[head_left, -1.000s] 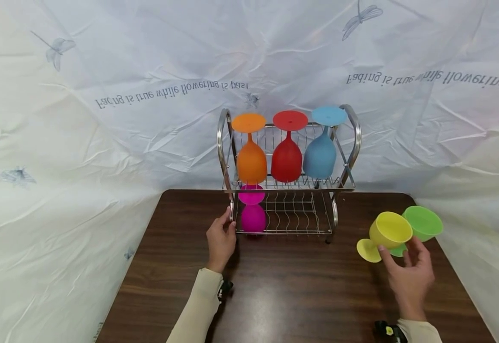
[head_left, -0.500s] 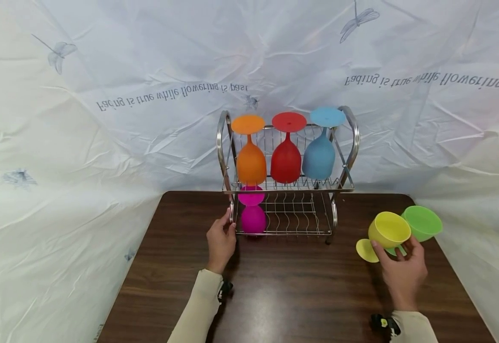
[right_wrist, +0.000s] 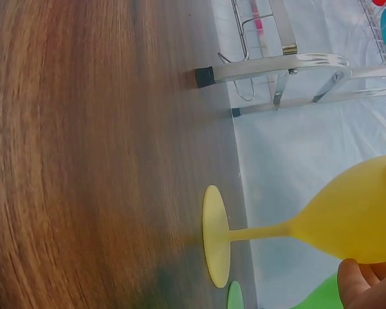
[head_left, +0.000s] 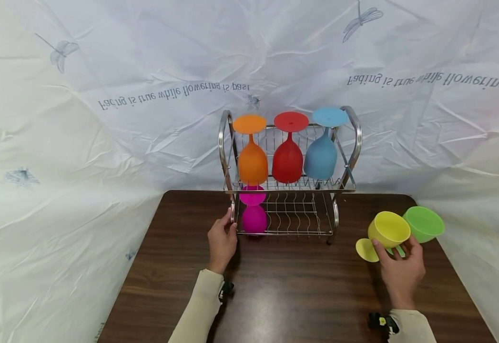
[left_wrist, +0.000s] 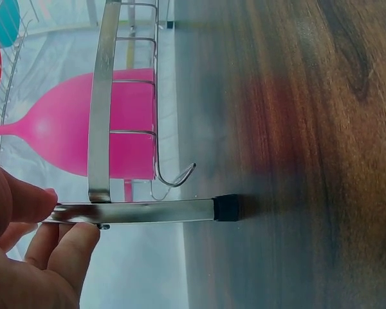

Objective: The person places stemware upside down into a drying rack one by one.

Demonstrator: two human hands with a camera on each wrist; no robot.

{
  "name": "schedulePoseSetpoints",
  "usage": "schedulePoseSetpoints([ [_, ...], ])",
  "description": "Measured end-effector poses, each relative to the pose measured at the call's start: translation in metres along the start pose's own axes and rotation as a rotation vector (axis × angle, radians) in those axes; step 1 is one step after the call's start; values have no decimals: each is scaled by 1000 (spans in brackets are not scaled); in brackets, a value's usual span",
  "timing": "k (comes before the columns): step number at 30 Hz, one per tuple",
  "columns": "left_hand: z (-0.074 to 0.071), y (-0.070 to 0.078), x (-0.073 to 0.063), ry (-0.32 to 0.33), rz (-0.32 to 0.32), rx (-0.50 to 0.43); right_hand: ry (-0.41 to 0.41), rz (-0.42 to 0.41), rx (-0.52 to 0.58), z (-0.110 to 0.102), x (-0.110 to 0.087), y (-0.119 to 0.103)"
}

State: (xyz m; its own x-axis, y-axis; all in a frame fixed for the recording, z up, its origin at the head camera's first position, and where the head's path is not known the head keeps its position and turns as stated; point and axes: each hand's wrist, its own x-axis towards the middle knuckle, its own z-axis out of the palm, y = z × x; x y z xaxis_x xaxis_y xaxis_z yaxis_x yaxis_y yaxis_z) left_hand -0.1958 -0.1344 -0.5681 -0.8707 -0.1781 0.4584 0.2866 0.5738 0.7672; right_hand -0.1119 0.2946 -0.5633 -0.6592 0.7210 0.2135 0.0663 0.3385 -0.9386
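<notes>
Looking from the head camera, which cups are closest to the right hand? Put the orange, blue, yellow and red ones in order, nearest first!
Nearest to the right hand first:
1. Yellow cup: held in that hand.
2. Blue cup: right end of the upper shelf.
3. Red cup: middle of that shelf.
4. Orange cup: left end.

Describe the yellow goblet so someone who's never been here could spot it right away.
On the dark wooden table, find the two-tier metal rack. Look to its right, toward the table's right edge. There, mouth up, is the yellow goblet: nearer the rack than its neighbour, the green goblet, with the right hand gripping its yellow bowl.
</notes>
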Motion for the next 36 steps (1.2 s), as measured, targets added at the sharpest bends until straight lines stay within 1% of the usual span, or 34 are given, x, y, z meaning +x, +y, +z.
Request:
schedulePoseSetpoints([
  [8, 1, -2, -1, 1, 7, 20, -8, -6, 23, -1, 0, -3],
  [12, 2, -2, -1, -10, -8, 24, -8, -27, 42, -5, -3, -9],
  [16, 2, 0, -2, -2, -2, 18, -31, -49, 38, -12, -6, -18],
  [19, 0, 0, -2, 8, 7, 5, -53, -104, 41, -18, -7, -25],
  [21, -1, 0, -2, 8, -6, -8, -71, -153, 51, -21, -8, -31],
  [25, -2, -2, 0, -21, -79, -34, -111, -240, 59, -27, -10, -42],
  [28, -3, -1, 1, -58, -131, -57, -152, -318, 55, -32, -15, -55],
  [29, -3, 0, 1, -67, -138, -63, -167, -347, 53, -34, -16, -60],
  [32, -5, 3, -1, -84, -135, -66, -212, -420, 17, -38, -21, -77],
  [36, -8, 11, -9, -95, -95, -5, -260, -491, -70, -41, -27, -93],
])
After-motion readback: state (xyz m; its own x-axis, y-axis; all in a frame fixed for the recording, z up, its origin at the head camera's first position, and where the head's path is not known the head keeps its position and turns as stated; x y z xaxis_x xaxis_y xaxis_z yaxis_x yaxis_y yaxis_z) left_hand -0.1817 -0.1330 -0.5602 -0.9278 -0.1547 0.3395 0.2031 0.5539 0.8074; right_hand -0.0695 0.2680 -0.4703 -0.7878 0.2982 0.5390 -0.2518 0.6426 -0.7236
